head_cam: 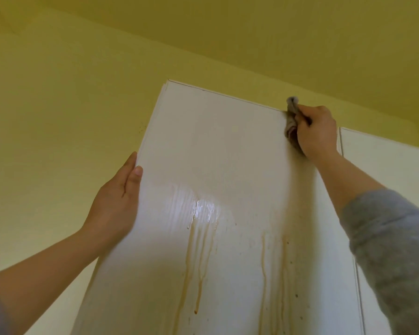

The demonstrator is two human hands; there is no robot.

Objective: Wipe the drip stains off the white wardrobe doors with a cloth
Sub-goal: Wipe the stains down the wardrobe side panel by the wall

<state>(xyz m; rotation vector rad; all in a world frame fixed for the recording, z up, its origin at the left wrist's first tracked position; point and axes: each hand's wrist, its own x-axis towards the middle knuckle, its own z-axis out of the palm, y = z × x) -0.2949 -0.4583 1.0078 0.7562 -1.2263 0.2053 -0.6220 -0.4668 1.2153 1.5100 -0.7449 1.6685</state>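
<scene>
A white wardrobe door [215,146] fills the middle of the head view, seen from below. Brown drip stains [198,262] run down its lower half, with a second group of brown streaks [273,269] further right. My right hand [317,131] grips a bunched grey cloth [291,117] and presses it against the door's top right corner. My left hand [119,199] holds the door's left edge, thumb on the front face and fingers behind the edge. A wet glossy patch [203,206] shines above the left streaks.
A second white door [385,165] stands to the right, past a narrow gap. A yellow wall [58,117] lies to the left and a yellow ceiling [252,32] is close above the wardrobe top.
</scene>
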